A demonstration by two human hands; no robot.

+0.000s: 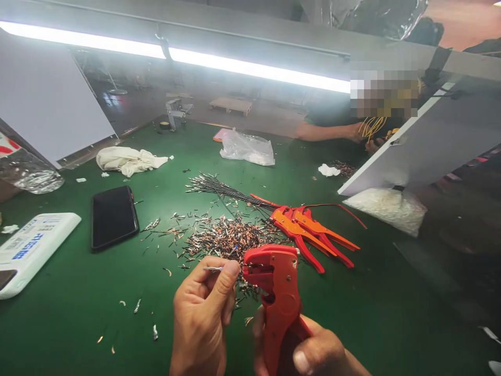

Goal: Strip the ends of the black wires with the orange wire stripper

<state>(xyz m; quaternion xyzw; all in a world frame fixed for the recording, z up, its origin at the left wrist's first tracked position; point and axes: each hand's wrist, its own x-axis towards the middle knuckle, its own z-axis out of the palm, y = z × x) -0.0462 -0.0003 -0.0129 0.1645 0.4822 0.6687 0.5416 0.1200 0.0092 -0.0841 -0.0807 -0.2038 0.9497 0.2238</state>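
Note:
Between thumb and fingers, my left hand (207, 308) pinches a thin wire (213, 268) with a silvery terminal at its near end. Its other end points into the jaws of a red wire stripper (279, 282). My right hand (317, 347) is wrapped around the handles of that tool, which stands upright. Just behind the jaws spreads a heap of copper and black wire scraps (230, 235). Farther back lies a bundle of black wires (223, 190) with metal tips, beside two red-and-orange wire strippers (309, 230).
A black phone (114, 216) and a white box-like device (35, 250) lie at left on the green table (129, 292). Toward the back are a cream cloth (129, 159) and a plastic bag (248, 147). A white panel (415, 136) stands at right; another person holds yellow wires (371, 128) beyond.

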